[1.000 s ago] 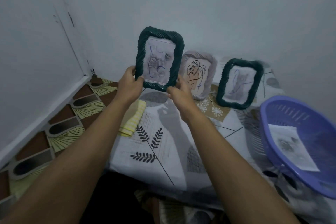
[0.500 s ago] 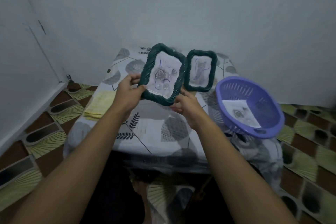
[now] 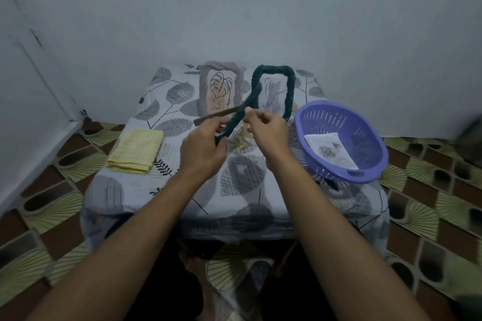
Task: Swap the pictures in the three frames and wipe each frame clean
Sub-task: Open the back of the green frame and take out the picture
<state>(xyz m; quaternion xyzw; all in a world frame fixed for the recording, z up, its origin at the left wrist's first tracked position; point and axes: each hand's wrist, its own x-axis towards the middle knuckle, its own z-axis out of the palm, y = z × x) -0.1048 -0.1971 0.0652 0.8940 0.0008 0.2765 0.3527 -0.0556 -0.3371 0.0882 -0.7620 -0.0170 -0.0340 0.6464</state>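
Head cam, fwd/down over table (image 3: 182, 190), hands (image 3: 200, 148) near.

Three frames (image 3: 233, 121), (image 3: 217, 90), (image 3: 285, 91), one basket (image 3: 365, 172), one cloth (image 3: 135, 150), one loose picture (image 3: 330, 150), two hands (image 3: 202, 148), (image 3: 267, 129)

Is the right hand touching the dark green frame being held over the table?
Touching. The head view shows the right hand pinching the upper edge of the held green frame with its fingertips, no gap visible, while the left hand grips it lower down.
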